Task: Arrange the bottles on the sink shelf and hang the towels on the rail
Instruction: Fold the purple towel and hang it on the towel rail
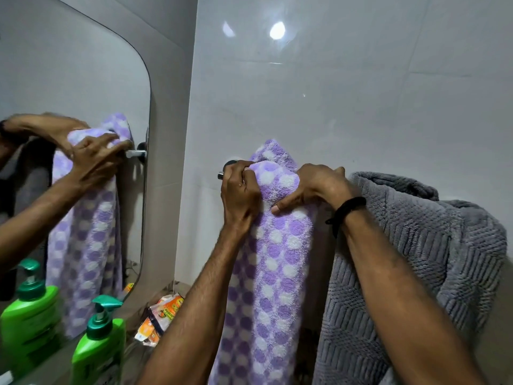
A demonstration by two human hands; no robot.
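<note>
A purple dotted towel [274, 245] hangs over the rail [221, 175] on the far tiled wall [333, 93]. Its top is bunched into a peak above the bar and its long front panel drops straight down. Only the rail's chrome left end shows, just beside the left hand [240, 195].

The left hand's fingers are curled round the towel's left edge at the top, gripping the cloth against the bar. The right hand [313, 187] is at the towel's right edge. Its fingers reach over the top fold and its thumb presses into the front, so it pinches the fold. A dark wristband [347, 209] sits on that wrist.

To the right, touching the right forearm, a grey towel [416, 259] with a ribbed weave is draped in a loose heap; the bar under it is hidden.

At the near left a green pump bottle [100, 337] stands upright below the mirror [83, 79], which reflects the hands, the towel and the bottle. Some orange packets [161, 315] lie in the corner between the bottle and the purple towel
</note>
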